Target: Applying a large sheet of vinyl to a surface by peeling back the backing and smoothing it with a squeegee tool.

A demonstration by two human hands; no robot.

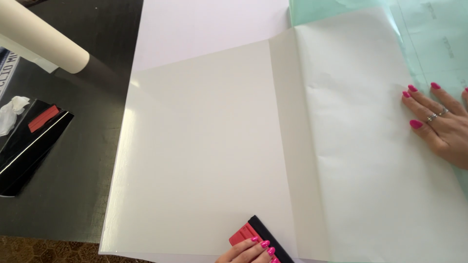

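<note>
A large glossy white film sheet (200,156) lies flat on a white board (204,24). Its matte white backing paper (370,160) is peeled off and folded over to the right. At the bottom edge my left hand (253,251) grips a red squeegee (253,234) with a black felt edge, which rests on the film next to the fold line. My right hand (438,124), fingers spread flat and wearing rings, presses on the right edge of the backing paper.
A cream roll (39,36) on a dark core juts in at top left over the black table (73,195). A glossy black strip (29,146), a red piece (43,118) and crumpled white paper (12,113) lie left. A pale green mat (434,39) sits top right.
</note>
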